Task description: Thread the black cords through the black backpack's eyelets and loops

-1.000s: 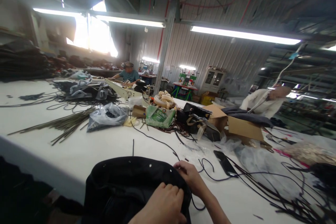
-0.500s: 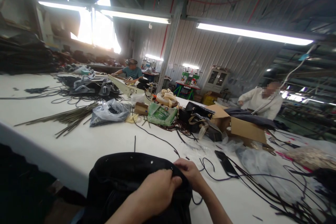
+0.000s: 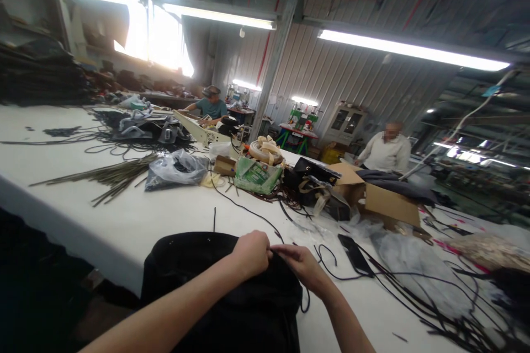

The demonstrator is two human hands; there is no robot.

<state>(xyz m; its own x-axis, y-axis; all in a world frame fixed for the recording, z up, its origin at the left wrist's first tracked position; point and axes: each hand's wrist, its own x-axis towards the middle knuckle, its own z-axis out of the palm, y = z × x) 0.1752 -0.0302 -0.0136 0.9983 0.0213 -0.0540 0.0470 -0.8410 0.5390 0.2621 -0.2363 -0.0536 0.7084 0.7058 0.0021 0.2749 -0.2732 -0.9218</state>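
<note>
A black fabric bag stands at the near table edge, its mouth facing up. Small metal eyelets dot its rim. My left hand is closed at the right part of the rim, fingertips pinched; what they hold is too small to make out. Against it, my right hand grips the rim from the outer side, fingers fairly straight and pressed together. Both hands' fingertips meet there. A black cord hangs in a loop beside the bag, below my right hand. Another cord end sticks up behind the rim.
Right of the bag lie a phone, long black cords and clear plastic. Behind are a cardboard box, a green packet, a plastic bag and thin strips. Two people are farther off.
My left hand has moved up from inside the bag's mouth to the rim, meeting my right hand's fingertips. My right hand's fingers have straightened. The person at right has shifted left.
</note>
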